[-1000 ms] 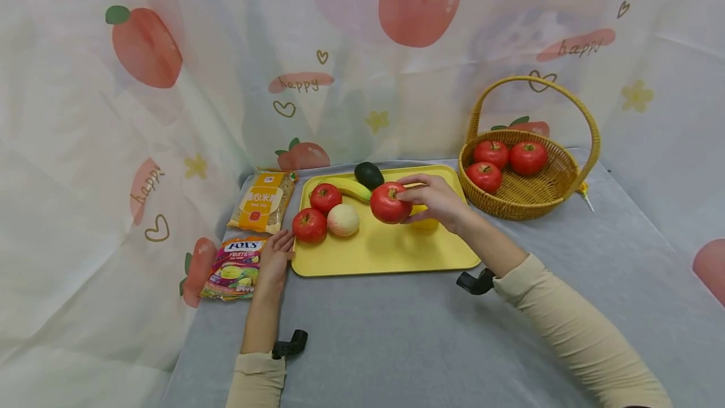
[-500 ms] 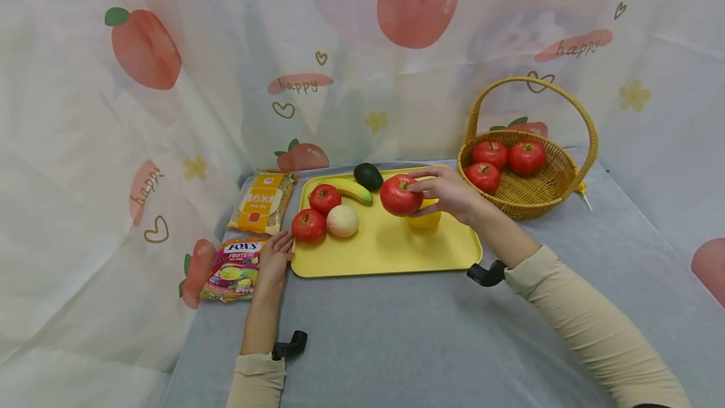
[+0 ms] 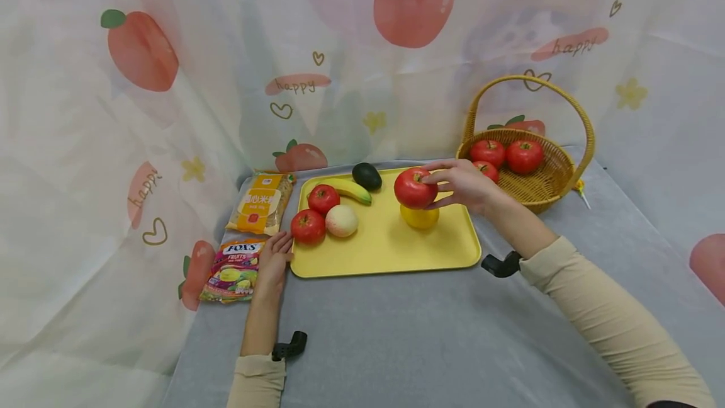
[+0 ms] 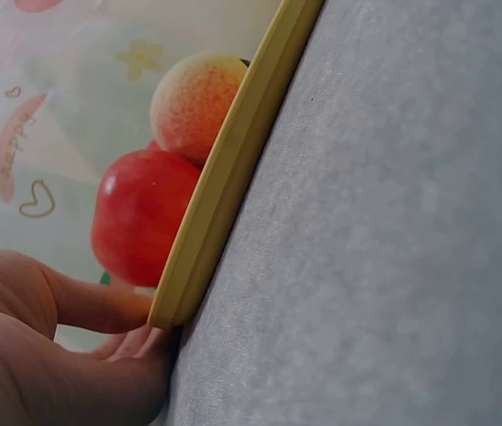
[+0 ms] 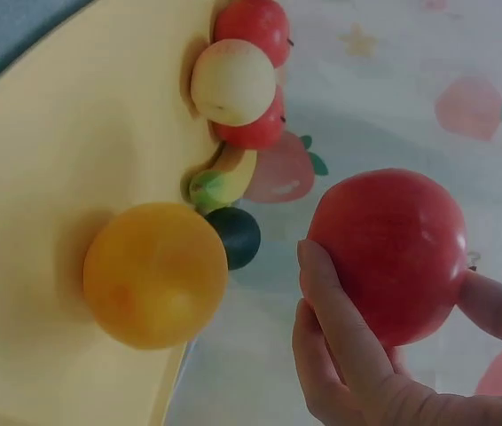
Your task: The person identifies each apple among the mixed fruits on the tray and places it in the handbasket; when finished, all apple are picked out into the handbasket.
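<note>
My right hand (image 3: 466, 186) holds a red apple (image 3: 413, 189) between thumb and fingers, raised above the yellow tray (image 3: 385, 257). Just below the apple in the head view, a yellow-orange round fruit (image 3: 420, 217) sits on the tray; the right wrist view shows this fruit (image 5: 155, 275) apart from the held apple (image 5: 388, 257). At the tray's left edge, my left hand (image 3: 274, 260) pinches the rim (image 4: 211, 204). Near it on the tray lie two red apples (image 3: 308, 226), a pale peach (image 3: 342, 220), a banana (image 3: 352, 191) and a dark green avocado (image 3: 367, 176).
A wicker basket (image 3: 544, 191) with a tall handle stands at the back right, holding three red apples (image 3: 524, 156), one partly behind my right hand. Left of the tray lie a yellow food packet (image 3: 262, 203) and a Fox's candy bag (image 3: 233, 269). A printed curtain hangs behind.
My right hand has carried the apple rightward and slightly up, towards the basket, uncovering more of the yellow-orange fruit. The left hand has stayed at the tray's edge.
</note>
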`<state>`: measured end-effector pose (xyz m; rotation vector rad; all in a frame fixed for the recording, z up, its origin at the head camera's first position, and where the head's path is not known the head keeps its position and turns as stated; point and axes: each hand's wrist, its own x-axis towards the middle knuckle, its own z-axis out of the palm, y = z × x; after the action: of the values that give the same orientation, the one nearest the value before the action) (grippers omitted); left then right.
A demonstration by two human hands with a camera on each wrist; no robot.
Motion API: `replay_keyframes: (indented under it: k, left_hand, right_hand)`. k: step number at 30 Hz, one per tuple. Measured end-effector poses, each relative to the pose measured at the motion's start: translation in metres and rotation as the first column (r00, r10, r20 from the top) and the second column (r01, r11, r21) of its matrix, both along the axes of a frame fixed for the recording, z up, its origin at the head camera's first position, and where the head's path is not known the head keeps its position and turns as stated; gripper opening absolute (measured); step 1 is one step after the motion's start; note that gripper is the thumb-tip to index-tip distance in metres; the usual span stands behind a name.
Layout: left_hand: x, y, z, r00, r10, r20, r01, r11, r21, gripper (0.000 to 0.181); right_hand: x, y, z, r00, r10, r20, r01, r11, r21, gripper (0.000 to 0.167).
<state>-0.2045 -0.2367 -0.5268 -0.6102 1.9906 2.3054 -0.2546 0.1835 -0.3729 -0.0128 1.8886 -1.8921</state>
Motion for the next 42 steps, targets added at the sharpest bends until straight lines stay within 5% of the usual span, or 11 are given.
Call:
replay_keyframes:
  k: [26, 34, 42]
  left_hand:
    - [0.002, 0.0, -0.002, 1.0, -0.007, 0.005, 0.007, 1.0, -0.005, 0.072]
    - [0.001, -0.002, 0.0, 1.0, -0.003, 0.006, 0.003, 1.0, -0.015, 0.072]
    - [0.001, -0.001, 0.001, 1.0, -0.011, 0.026, 0.012, 1.0, -0.013, 0.072]
  right_hand:
    - [-0.01, 0.072, 0.005, 0.994, -0.109, 0.023, 0.109, 0.994, 0.031, 0.062]
    - [-0.014, 0.091, 0.004, 0.986, -0.159, 0.054, 0.157, 0.987, 0.025, 0.053]
    - [-0.024, 0.112, -0.001, 0.98, -0.191, 0.062, 0.184, 0.978, 0.095, 0.058]
